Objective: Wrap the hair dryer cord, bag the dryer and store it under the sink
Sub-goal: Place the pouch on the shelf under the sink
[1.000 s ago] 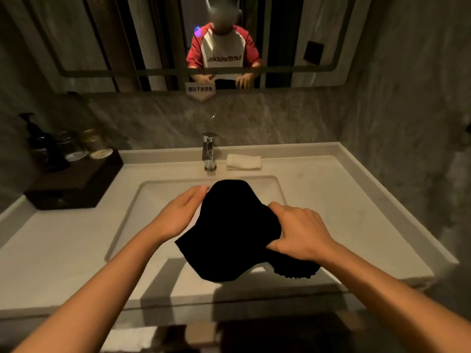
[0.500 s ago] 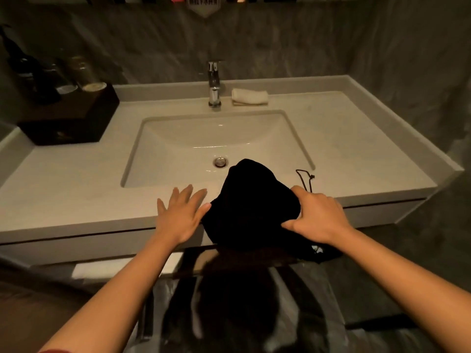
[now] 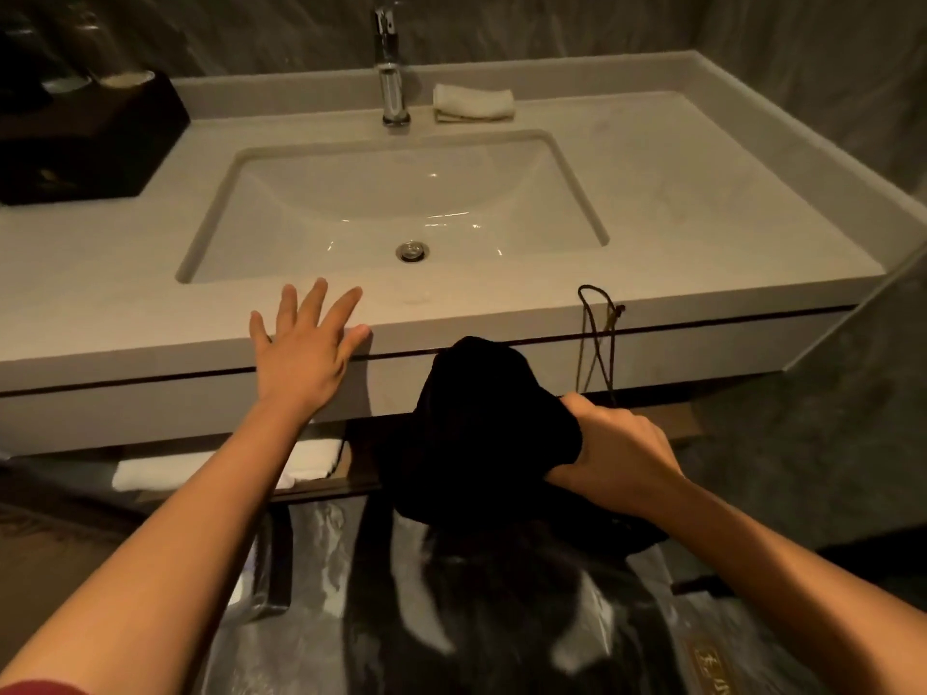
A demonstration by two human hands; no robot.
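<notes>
Right hand (image 3: 614, 451): fingers (image 3: 577, 403) curled and closed around the gathered neck of the black drawstring bag (image 3: 476, 428), gripping at the bag's 3 o'clock side. Left hand (image 3: 306, 343): fingers (image 3: 321, 303) spread wide and flat, holding nothing, palm against the front edge of the desk (image 3: 150, 303), at 9 o'clock from the bag. The bag hangs in front of the desk's fascia, below the rim and just above the open shelf (image 3: 351, 481) under the sink (image 3: 401, 203); the dryer itself is not visible and is presumed to be inside.

Handling, as judged: the cloth is soft and shapeless, draping over a hard, moderately heavy body within, so the load will swing and sag if held by loose fabric alone. The cinched neck is the surest purchase; a second hand cupped beneath the bulge would steady it. The drawstring (image 3: 594, 338), looping up at 1 o'clock from the bag over the desk edge, is thin and could snag there.

Surroundings: folded white towel (image 3: 311, 459) on the shelf at 8 o'clock of the bag; tap (image 3: 391, 87) at 12 o'clock behind the basin; dark tray (image 3: 85, 148) at far 10 o'clock.
</notes>
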